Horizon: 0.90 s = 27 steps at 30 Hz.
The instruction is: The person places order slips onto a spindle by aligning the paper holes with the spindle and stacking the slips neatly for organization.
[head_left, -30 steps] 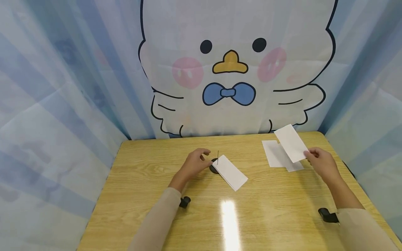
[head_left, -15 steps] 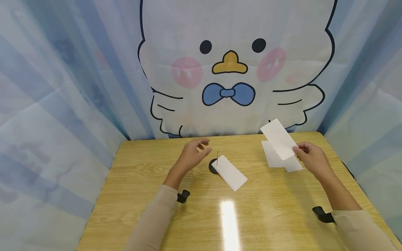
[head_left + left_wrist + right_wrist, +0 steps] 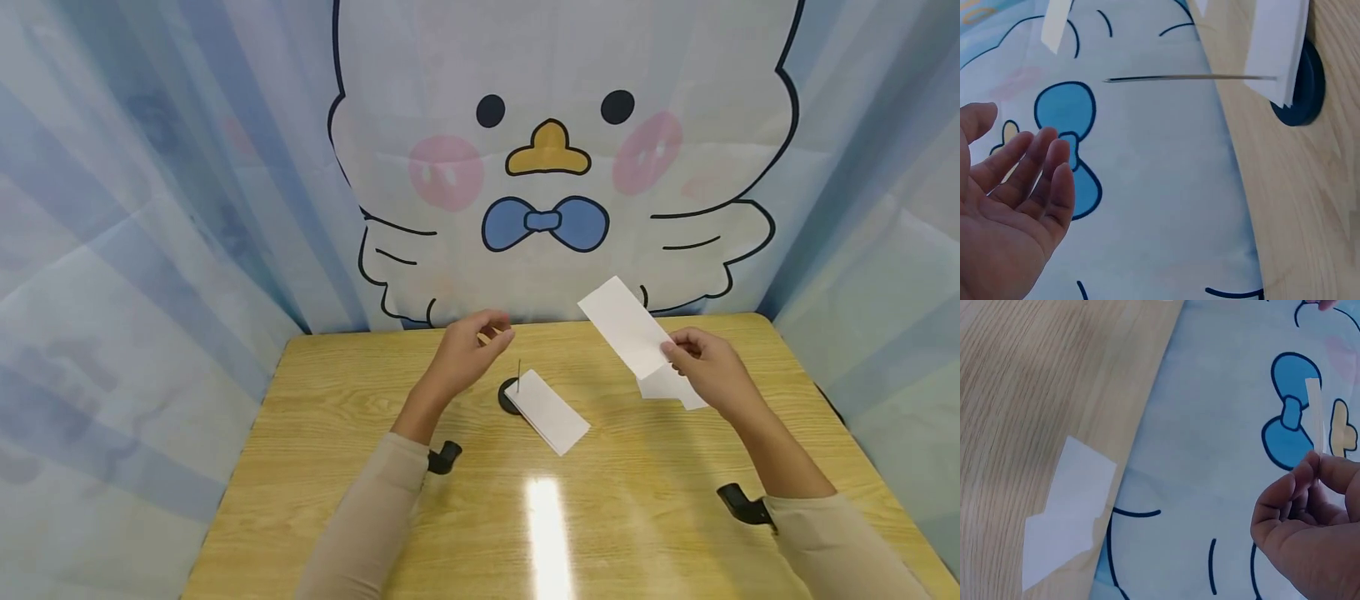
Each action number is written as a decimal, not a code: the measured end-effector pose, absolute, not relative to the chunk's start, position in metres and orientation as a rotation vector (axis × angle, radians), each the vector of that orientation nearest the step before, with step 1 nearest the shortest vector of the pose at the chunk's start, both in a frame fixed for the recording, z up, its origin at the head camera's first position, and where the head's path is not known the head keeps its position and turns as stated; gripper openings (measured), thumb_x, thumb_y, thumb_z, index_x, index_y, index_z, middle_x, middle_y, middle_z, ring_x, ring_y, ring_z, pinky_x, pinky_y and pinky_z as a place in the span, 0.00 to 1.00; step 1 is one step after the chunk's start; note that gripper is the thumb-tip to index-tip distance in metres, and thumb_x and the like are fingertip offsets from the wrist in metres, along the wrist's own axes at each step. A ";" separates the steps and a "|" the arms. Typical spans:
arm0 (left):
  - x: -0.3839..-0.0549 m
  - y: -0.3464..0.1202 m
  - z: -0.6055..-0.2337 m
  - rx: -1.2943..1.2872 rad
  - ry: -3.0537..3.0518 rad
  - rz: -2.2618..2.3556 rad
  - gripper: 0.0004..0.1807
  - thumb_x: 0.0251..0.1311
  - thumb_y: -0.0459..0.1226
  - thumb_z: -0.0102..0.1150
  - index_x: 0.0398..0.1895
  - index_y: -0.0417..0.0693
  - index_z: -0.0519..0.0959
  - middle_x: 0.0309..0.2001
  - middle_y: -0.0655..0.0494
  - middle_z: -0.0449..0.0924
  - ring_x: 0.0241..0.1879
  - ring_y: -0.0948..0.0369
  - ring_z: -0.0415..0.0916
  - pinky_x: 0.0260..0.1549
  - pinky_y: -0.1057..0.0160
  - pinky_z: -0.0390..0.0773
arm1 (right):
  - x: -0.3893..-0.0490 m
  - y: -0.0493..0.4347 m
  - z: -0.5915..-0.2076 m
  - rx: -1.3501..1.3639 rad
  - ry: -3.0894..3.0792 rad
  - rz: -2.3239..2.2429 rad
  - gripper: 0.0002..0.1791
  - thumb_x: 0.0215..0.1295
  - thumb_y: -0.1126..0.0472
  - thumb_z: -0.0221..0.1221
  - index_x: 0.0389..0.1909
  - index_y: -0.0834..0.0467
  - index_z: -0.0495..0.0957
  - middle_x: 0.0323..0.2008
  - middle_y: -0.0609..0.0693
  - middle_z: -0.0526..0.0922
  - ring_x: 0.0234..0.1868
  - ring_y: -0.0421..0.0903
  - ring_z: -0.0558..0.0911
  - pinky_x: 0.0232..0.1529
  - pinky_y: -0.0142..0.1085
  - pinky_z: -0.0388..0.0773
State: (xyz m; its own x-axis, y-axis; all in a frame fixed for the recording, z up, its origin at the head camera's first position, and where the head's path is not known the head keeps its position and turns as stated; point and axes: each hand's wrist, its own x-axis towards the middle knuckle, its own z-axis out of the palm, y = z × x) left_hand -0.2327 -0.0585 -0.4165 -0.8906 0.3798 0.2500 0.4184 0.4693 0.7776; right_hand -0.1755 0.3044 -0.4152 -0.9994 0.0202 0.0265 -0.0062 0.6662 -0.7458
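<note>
The right hand (image 3: 708, 371) pinches a white paper sheet (image 3: 618, 325) in the air. The head view gives its plain, rectangular face, the right wrist view only a narrow strip. The sheet partly covers loose papers (image 3: 1069, 509) in the head view; the right wrist view shows them uncovered. The left hand (image 3: 461, 354), fingers relaxed, holds nothing near the thin spike (image 3: 1166, 79), which rises through the paper stack (image 3: 551, 415).
</note>
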 end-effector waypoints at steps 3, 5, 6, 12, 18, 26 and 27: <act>-0.232 -0.056 -0.412 -0.732 -2.630 -1.443 0.18 0.76 0.45 0.57 0.62 0.48 0.81 0.53 0.55 0.84 0.49 0.60 0.80 0.48 0.56 0.83 | -0.175 0.295 -0.413 0.027 -2.835 1.300 0.23 0.81 0.49 0.52 0.55 0.67 0.77 0.40 0.58 0.80 0.37 0.46 0.77 0.33 0.32 0.75; -0.233 -0.055 -0.409 -0.730 -2.621 -1.453 0.18 0.76 0.44 0.57 0.62 0.47 0.81 0.54 0.55 0.84 0.49 0.60 0.80 0.48 0.56 0.82 | -0.175 0.289 -0.413 0.050 -2.831 1.314 0.23 0.81 0.49 0.52 0.54 0.66 0.77 0.39 0.58 0.80 0.37 0.46 0.77 0.33 0.32 0.75; -0.233 -0.054 -0.407 -0.726 -2.619 -1.459 0.18 0.76 0.44 0.57 0.62 0.47 0.80 0.54 0.55 0.84 0.50 0.60 0.80 0.48 0.56 0.82 | -0.175 0.286 -0.414 0.061 -2.830 1.319 0.22 0.81 0.49 0.52 0.54 0.66 0.77 0.39 0.58 0.80 0.36 0.46 0.76 0.33 0.33 0.75; -0.230 -0.052 -0.400 -0.736 -2.616 -1.442 0.20 0.76 0.44 0.57 0.63 0.44 0.80 0.55 0.52 0.84 0.51 0.58 0.81 0.48 0.56 0.83 | -0.173 0.269 -0.414 0.128 -2.827 1.372 0.20 0.80 0.51 0.54 0.53 0.65 0.78 0.35 0.55 0.79 0.34 0.46 0.75 0.31 0.34 0.73; -0.229 -0.049 -0.398 -0.717 -2.607 -1.451 0.19 0.76 0.44 0.57 0.61 0.44 0.81 0.51 0.52 0.85 0.50 0.57 0.80 0.49 0.55 0.82 | -0.172 0.254 -0.413 0.205 -2.819 1.431 0.15 0.80 0.55 0.55 0.50 0.64 0.79 0.33 0.54 0.77 0.31 0.46 0.73 0.28 0.34 0.71; -0.229 -0.044 -0.398 -0.627 -2.592 -1.528 0.13 0.75 0.44 0.58 0.49 0.46 0.85 0.41 0.55 0.85 0.41 0.58 0.79 0.41 0.57 0.81 | -0.171 0.241 -0.414 0.264 -2.821 1.488 0.13 0.80 0.55 0.55 0.48 0.63 0.79 0.34 0.56 0.76 0.32 0.50 0.73 0.29 0.35 0.71; -0.229 -0.044 -0.399 -0.609 -2.591 -1.537 0.12 0.75 0.44 0.58 0.48 0.46 0.85 0.40 0.55 0.85 0.40 0.58 0.79 0.40 0.58 0.80 | -0.171 0.239 -0.414 0.267 -2.823 1.496 0.13 0.80 0.55 0.55 0.48 0.62 0.79 0.34 0.56 0.76 0.32 0.50 0.73 0.29 0.35 0.71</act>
State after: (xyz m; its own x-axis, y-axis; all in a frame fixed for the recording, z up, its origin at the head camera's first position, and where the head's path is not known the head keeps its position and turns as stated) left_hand -0.2288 -0.0435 -0.3987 -0.9192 0.2998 0.2552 0.3676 0.4217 0.8289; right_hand -0.1712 0.2391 -0.4145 -0.9841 -0.1767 0.0209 -0.1165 0.5510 -0.8263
